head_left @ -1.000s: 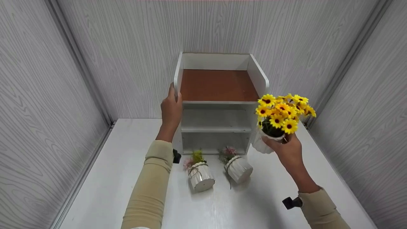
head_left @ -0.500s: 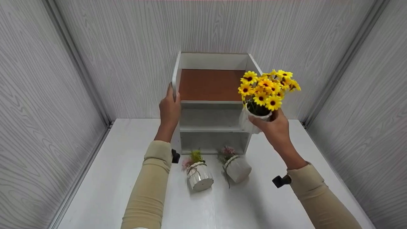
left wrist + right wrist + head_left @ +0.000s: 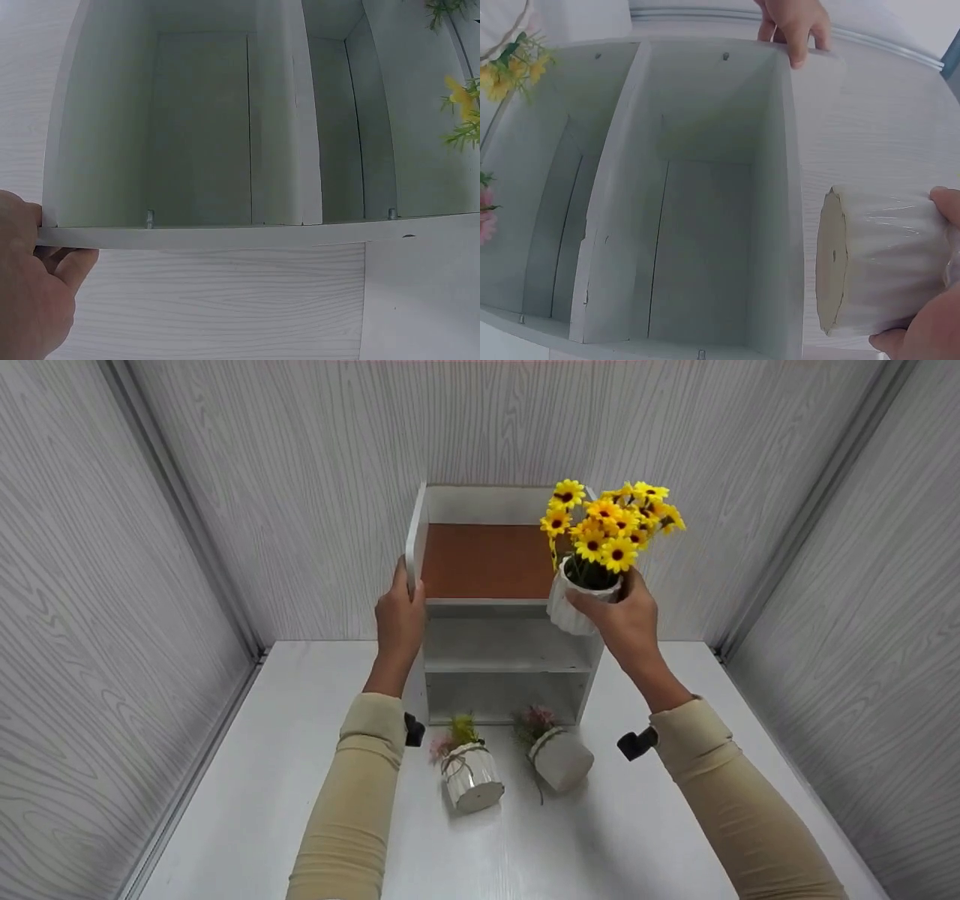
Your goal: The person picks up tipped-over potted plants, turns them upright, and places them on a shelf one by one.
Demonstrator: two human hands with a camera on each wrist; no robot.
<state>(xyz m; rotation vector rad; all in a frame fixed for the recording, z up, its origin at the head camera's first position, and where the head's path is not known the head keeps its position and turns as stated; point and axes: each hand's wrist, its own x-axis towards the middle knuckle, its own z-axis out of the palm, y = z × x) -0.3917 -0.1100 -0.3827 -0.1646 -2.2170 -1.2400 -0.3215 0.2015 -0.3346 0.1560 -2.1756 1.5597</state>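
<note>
My right hand holds a white ribbed flower pot of yellow sunflowers, upright in front of the shelf's right side. In the right wrist view the pot's base is off any surface, beside the top board. My left hand grips the left side panel of the white shelf unit, thumb and fingers on either side of its edge. The unit's brown top lies between its raised sides. The sunflowers cover part of the right side panel.
Two white pots lie tipped over on the white table before the shelf: one with pink and yellow flowers, one with pink flowers. Grey wood-grain walls stand behind and at both sides.
My right hand has carried the sunflower pot up and to the left, from beside the shelf to in front of its top right edge. My left hand stays on the side panel.
</note>
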